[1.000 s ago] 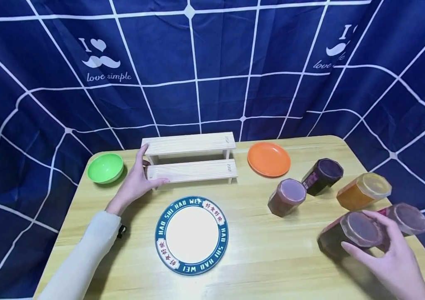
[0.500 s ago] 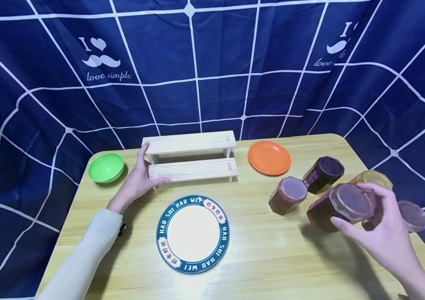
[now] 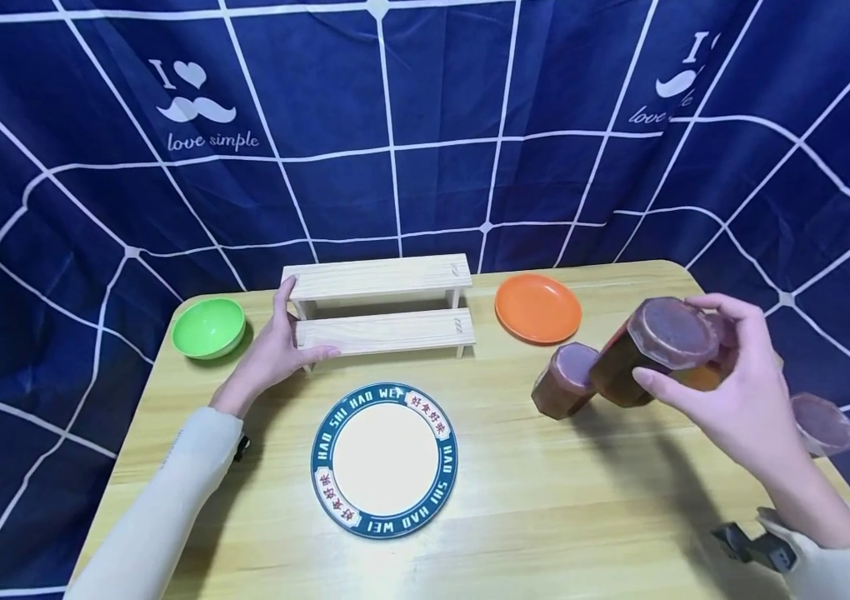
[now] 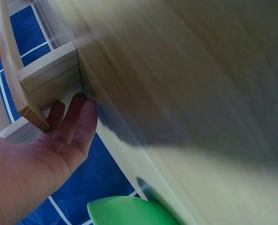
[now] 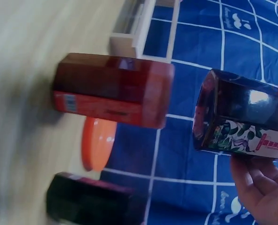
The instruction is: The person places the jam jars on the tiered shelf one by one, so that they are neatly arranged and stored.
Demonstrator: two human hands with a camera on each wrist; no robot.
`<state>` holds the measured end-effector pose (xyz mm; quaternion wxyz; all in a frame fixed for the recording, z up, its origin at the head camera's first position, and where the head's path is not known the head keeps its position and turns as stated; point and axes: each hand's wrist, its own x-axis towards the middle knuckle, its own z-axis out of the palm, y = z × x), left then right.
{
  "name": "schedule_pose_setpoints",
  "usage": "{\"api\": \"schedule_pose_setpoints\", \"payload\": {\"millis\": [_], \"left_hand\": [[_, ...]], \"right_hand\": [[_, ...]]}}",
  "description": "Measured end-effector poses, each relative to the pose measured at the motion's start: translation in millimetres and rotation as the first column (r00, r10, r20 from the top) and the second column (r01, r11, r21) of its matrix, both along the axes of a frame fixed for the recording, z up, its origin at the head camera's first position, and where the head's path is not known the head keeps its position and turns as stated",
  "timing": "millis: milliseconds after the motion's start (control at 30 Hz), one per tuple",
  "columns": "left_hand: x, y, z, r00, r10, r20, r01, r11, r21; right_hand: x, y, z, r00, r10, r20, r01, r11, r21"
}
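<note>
My right hand (image 3: pixel 743 400) grips a dark eight-sided jar (image 3: pixel 620 367) by its lid end, tilted above the table. In the right wrist view the same jar (image 5: pixel 242 110) shows a floral label. A reddish-brown jar (image 3: pixel 556 392) stands just left of it, partly overlapped in the head view. At the back, my left hand (image 3: pixel 267 358) holds the left end of a two-step wooden rack (image 3: pixel 387 332), thumb in front. The left wrist view shows fingers curled behind the rack's end (image 4: pixel 50 77). Another dark jar (image 5: pixel 90 199) appears in the right wrist view.
A blue-rimmed plate (image 3: pixel 323 454) lies at the table's middle. The green bowl (image 3: pixel 207 327) sits at back left, an orange plate (image 3: pixel 537 308) right of the rack. An amber jar (image 3: pixel 698 377) is mostly hidden behind the right hand; another jar (image 3: pixel 822 421) stands at far right.
My right hand has lifted the dark jar off the table and carried it up, back and to the left. The left hand stays on the rack.
</note>
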<state>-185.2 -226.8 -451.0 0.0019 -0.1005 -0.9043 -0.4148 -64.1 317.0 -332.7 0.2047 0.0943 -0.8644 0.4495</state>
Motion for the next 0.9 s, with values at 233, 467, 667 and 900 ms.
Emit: {"api": "schedule_pose_setpoints", "payload": {"millis": [233, 467, 667, 900], "left_hand": [[-0.7, -4, 1.4, 1.000, 0.006, 0.010, -0.006, 1.000, -0.004], [0.0, 0, 2.5, 1.000, 0.004, 0.014, -0.004, 1.000, -0.012], [0.7, 1, 2.1, 1.000, 0.008, 0.021, -0.008, 1.000, 0.003], [0.5, -2, 1.2, 0.999, 0.007, 0.032, -0.008, 1.000, 0.016]], "right_hand": [[-25.9, -25, 15.6, 0.999, 0.046, -0.003, -0.046, 0.997, -0.060], [-45.4, -54, 19.8, 0.996, 0.091, 0.003, -0.090, 0.993, -0.076], [-63.8, -86, 21.7, 0.990, 0.140, -0.005, -0.140, 0.983, -0.116], [-83.9, -123, 16.1, 0.970, 0.242, 0.022, -0.231, 0.947, -0.223]]}}
